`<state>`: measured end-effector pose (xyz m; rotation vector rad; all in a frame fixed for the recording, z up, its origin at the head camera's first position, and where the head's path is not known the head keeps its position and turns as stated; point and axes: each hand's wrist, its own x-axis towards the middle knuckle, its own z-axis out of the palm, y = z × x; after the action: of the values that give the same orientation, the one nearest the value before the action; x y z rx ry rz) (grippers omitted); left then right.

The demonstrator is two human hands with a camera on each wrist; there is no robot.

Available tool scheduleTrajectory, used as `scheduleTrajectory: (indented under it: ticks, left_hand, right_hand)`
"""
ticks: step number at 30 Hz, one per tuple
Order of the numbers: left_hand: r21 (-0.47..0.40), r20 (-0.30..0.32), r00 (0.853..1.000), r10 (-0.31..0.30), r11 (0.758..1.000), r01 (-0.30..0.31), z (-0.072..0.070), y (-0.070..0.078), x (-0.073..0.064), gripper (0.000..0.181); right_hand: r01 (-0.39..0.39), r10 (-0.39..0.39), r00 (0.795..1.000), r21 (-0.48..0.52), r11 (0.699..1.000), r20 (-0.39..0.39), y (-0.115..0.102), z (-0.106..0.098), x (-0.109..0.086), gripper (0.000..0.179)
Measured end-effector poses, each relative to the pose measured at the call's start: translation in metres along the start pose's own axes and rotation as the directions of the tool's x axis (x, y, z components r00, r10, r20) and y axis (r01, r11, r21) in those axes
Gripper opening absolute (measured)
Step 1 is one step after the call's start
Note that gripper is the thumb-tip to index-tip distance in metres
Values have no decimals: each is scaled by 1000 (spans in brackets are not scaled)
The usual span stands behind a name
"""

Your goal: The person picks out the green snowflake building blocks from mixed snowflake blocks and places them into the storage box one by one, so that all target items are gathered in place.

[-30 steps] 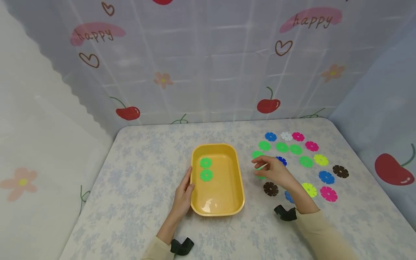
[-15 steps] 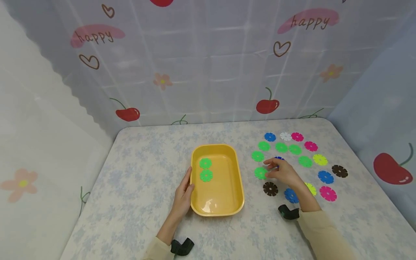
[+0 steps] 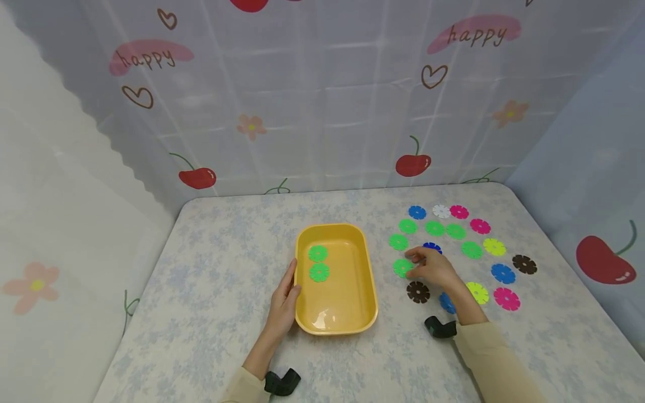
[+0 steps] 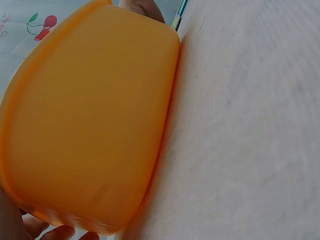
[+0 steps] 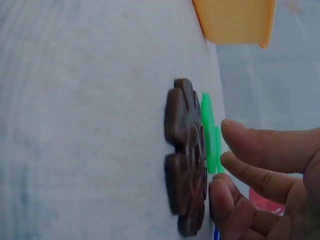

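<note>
The yellow tray (image 3: 347, 313) stands on the table in the head view, two green snowflake discs (image 3: 318, 263) lying inside it. My left hand (image 3: 282, 305) holds the tray by its left side; the left wrist view shows fingertips (image 4: 60, 232) at its wall (image 4: 90, 120). Over the loose discs, my right hand (image 3: 434, 270) has its thumb and fingers apart, with nothing between them. Its thumb is right at the edge of a green snowflake disc (image 3: 401, 268). In the right wrist view a brown snowflake disc (image 5: 185, 155) lies just beside the fingers (image 5: 225, 200).
Several snowflake discs lie flat across the right side of the table, among them a pink one (image 3: 506, 299), a yellow one (image 3: 494, 247) and a white one (image 3: 441, 211). A printed curtain (image 3: 322, 112) hangs behind the table's far edge.
My right hand has drawn back rightward from over the green discs, then come slightly left again, uncovering two of them. My left hand and the tray have stayed in place.
</note>
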<state>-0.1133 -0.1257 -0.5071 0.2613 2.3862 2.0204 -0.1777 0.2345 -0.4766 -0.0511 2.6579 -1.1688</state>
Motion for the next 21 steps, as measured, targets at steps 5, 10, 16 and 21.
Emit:
scheduleTrajectory:
  ticks: [5, 10, 16, 21]
  left_hand:
    - [-4, 3, 1000, 2, 1000, -2, 0, -1, 0, 56]
    - [2, 1, 1000, 5, 1000, -5, 0, -2, 0, 56]
    - [7, 4, 1000, -13, 1000, 13, 0, 0, 0, 56]
    - [5, 7, 1000, -20, 1000, 20, 0, 2, -1, 56]
  right_hand:
    - [-15, 14, 1000, -38, 999, -18, 0, 3, 0, 44]
    - [-42, 41, 999, -53, 998, -21, -1, 5, 0, 40]
    - [-45, 44, 999, -50, 998, -26, -3, 6, 0, 39]
    - [-42, 41, 998, -18, 999, -41, -4, 7, 2, 37]
